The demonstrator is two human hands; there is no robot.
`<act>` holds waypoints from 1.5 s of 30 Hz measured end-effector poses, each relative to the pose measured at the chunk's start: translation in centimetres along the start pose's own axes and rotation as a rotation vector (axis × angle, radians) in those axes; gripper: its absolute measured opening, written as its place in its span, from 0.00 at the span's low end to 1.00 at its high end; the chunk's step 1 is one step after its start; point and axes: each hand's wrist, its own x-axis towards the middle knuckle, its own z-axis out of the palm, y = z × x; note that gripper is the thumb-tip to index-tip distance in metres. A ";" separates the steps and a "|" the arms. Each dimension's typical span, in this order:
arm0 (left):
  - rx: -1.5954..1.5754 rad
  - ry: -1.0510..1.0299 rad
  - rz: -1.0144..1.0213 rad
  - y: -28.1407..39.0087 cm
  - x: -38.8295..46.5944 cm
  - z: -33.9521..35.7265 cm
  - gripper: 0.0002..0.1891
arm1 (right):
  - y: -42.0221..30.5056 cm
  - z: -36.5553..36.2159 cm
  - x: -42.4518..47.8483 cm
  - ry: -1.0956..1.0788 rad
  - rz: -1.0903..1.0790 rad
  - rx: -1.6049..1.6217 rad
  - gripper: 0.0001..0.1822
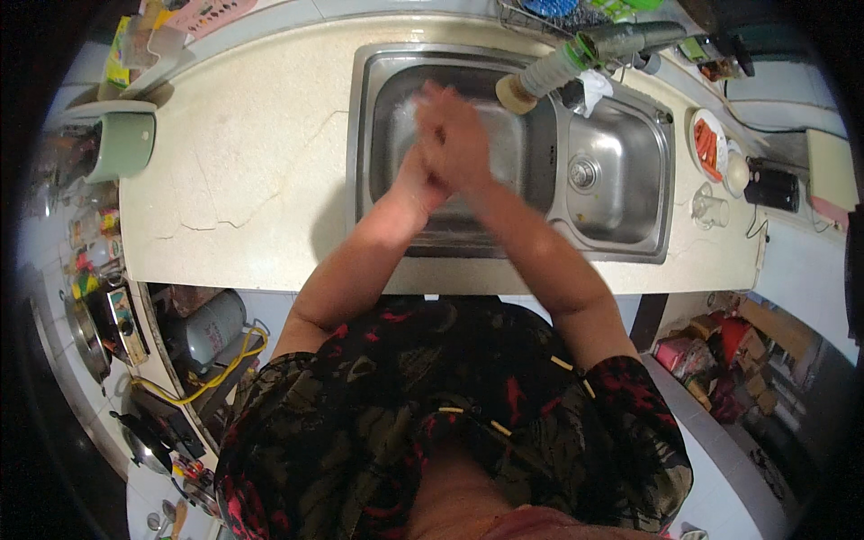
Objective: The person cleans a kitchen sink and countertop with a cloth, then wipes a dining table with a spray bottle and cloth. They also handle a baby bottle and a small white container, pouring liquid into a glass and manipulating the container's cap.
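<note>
Above the larger basin of a stainless steel sink (533,169), my left hand (422,169) and my right hand (466,138) are pressed against each other. My right hand covers much of the left, and the fingertips are blurred by motion. No object shows between them, though the palms are hidden. Right of my hands, a tap with a ribbed hose end (540,77) points down over the basin. I see no clear stream of water from it. The smaller basin (614,196) with its drain strainer (583,172) lies to the right.
A plate of carrots (706,148) and a glass mug (710,206) stand on the right of the cracked cream countertop (243,162). At the left end is a green container (125,145). Below the counter sits a gas cylinder (216,327) with a yellow hose (223,378).
</note>
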 end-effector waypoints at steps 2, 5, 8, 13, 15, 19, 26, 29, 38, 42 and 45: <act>-0.085 -0.114 0.049 1.3 0.8 -2.2 0.24 | 0.1 0.3 -0.1 -0.017 0.010 -0.047 0.21; -0.044 0.050 0.025 -0.3 1.7 -3.2 0.24 | 1.1 0.3 -1.2 -0.034 0.050 -0.127 0.22; -0.062 0.134 0.031 -0.7 0.9 -1.1 0.22 | 1.8 0.8 -1.7 -0.073 0.096 -0.004 0.25; 0.297 0.315 0.233 2.5 5.0 -2.9 0.18 | 0.7 3.3 -3.5 0.181 0.168 0.206 0.23; 0.555 0.381 0.413 6.7 7.6 -2.5 0.20 | 0.7 2.9 -5.3 0.061 0.231 0.190 0.23; 1.743 0.458 1.157 15.0 12.4 -3.5 0.27 | 2.7 -1.2 -7.0 0.039 0.436 0.319 0.19; 2.256 0.601 0.708 16.5 11.9 -5.8 0.35 | 2.8 -12.4 -1.9 0.532 0.248 0.121 0.15; 1.683 0.372 0.976 12.3 11.0 -4.5 0.31 | 7.9 -13.2 0.5 0.535 0.134 -0.068 0.15; -0.245 0.096 0.017 -0.7 4.7 1.8 0.17 | 7.3 -11.3 -2.9 0.233 0.030 -0.305 0.19; -0.011 0.065 0.286 -1.9 5.3 3.2 0.22 | 1.4 -1.9 -3.9 0.086 0.568 0.700 0.21; 0.024 0.031 0.443 -5.1 5.3 4.6 0.26 | 2.3 -3.7 -0.3 0.047 0.615 0.993 0.26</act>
